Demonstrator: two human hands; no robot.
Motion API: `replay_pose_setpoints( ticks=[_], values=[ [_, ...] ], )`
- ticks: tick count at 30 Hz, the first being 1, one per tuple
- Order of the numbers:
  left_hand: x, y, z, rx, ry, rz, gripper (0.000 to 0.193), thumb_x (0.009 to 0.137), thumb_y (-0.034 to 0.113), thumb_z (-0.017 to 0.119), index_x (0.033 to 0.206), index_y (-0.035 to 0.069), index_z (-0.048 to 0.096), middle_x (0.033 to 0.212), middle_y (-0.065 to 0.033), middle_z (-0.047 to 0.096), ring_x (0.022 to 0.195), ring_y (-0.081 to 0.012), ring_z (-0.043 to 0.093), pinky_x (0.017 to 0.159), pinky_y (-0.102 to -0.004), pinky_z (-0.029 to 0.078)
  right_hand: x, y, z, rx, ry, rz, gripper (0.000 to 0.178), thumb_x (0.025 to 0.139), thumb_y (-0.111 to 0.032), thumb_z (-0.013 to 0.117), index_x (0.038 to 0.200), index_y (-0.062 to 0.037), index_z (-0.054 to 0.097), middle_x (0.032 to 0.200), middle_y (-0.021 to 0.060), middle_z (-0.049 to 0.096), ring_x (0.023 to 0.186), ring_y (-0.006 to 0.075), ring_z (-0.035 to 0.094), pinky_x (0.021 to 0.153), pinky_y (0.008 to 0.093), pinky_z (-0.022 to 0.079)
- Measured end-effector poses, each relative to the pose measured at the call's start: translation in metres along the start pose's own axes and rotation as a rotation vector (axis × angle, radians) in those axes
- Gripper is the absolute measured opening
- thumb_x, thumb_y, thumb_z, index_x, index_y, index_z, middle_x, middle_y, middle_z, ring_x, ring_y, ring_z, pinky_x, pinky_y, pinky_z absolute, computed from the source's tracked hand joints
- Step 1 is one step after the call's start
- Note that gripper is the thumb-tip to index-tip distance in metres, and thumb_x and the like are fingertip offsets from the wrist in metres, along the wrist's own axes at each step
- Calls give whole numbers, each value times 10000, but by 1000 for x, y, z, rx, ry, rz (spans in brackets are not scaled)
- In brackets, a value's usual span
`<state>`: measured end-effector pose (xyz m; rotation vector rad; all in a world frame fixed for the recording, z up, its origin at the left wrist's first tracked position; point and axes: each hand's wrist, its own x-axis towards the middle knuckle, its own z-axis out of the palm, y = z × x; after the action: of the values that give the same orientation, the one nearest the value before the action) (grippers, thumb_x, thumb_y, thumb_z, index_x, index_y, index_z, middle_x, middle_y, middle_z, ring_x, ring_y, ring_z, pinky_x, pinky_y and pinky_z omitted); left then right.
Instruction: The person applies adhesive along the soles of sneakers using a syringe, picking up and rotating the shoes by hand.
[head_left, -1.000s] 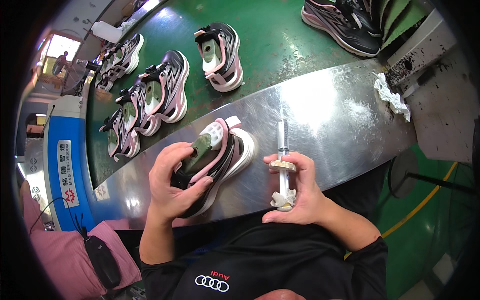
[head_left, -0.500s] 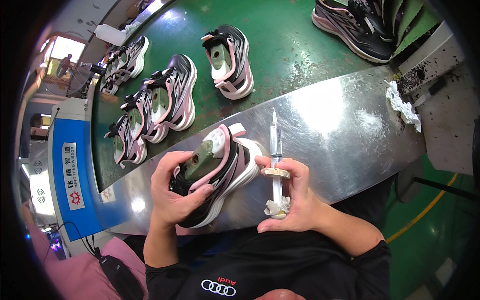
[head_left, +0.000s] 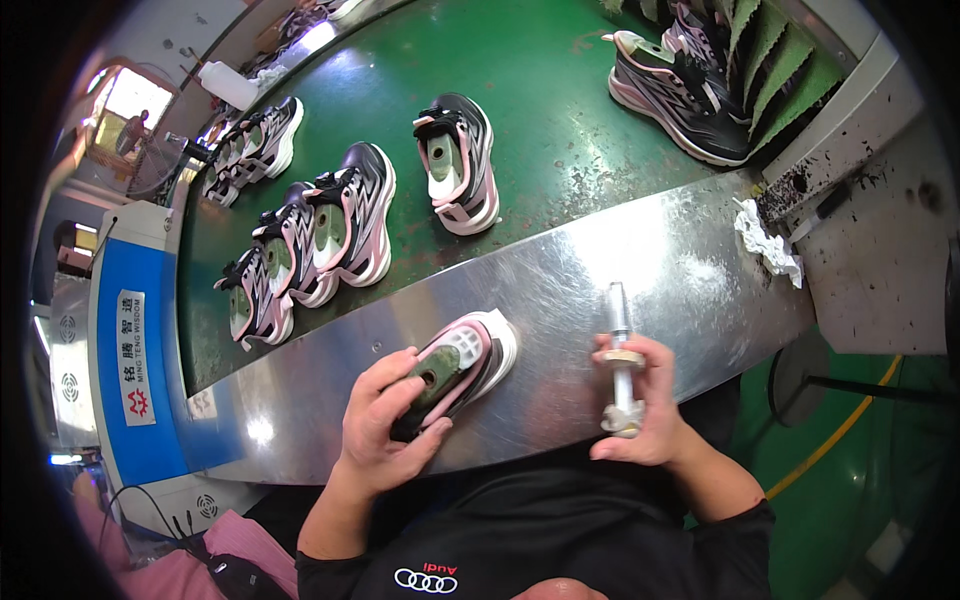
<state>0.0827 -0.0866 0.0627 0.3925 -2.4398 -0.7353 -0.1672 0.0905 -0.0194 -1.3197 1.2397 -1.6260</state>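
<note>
My left hand is wrapped round the toe half of a black, pink and white sneaker held low at the metal tabletop, its heel pointing away to the right. A green and white shoe last fills its opening. Whether the sole rests on the metal I cannot tell. Off to the right, apart from the shoe, my right hand grips a clear syringe upright, thumb by the plunger end. Whitish lumps are stuck round the syringe's flange and plunger end. Its tip is blurred.
Beyond the metal strip, a green conveyor carries several similar sneakers at left and a single sneaker mid-belt. More sneakers stand by green flaps. Crumpled white paper lies near the machine frame.
The syringe has moved right, away from the sneaker. My left hand has lowered the shoe toward the metal and turned it, so less of its side shows. The whole view has shifted slightly.
</note>
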Motion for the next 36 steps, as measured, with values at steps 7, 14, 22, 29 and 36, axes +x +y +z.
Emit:
replay_pose_setpoints(
  ticks=[7, 14, 22, 29, 36],
  values=[
    [-66, 6, -48, -153, 358, -571, 751, 688, 178, 698, 1332, -1, 356, 1289, -137, 420, 1211, -254, 421, 1007, -370, 326, -21, -33, -57, -112, 276, 163, 1017, 591, -441, 853, 1305, -28, 257, 1174, 102, 378, 1075, 197, 417, 950, 340, 338],
    [-139, -23, -48, -977, 449, -1072, 492, 902, 186, 568, 1264, -94, 387, 1048, -152, 602, 798, -136, 600, 644, -201, 469, -32, -54, -81, -136, 340, 307, 969, 658, -507, 763, 1353, -6, 311, 1161, 104, 465, 1021, 186, 489, 870, 321, 422],
    [-79, 32, -22, -1110, 199, -1173, 411, 881, 174, 549, 1172, -110, 488, 1089, -167, 608, 979, -255, 622, 892, -377, 498, -21, -59, -77, -547, 126, -24, 820, 661, -432, 776, 1267, -4, 425, 1024, 149, 579, 821, 268, 523, 766, 344, 431],
    [-26, 43, 38, -1484, 93, -972, 575, 744, 115, 721, 1216, -54, 438, 1133, -130, 588, 1000, -206, 604, 897, -325, 478, 14, -40, -67, -747, 138, -205, 790, 653, -416, 772, 1242, 2, 450, 992, 136, 557, 828, 281, 494, 772, 377, 415],
    [174, -28, 119, -1383, 33, -793, 355, 904, 165, 561, 1178, -36, 457, 1164, -180, 546, 998, -267, 586, 851, -386, 510, 9, -30, -65, -656, 208, -60, 819, 652, -398, 779, 1268, 14, 430, 1015, 168, 541, 891, 309, 510, 822, 381, 418]
  ],
)
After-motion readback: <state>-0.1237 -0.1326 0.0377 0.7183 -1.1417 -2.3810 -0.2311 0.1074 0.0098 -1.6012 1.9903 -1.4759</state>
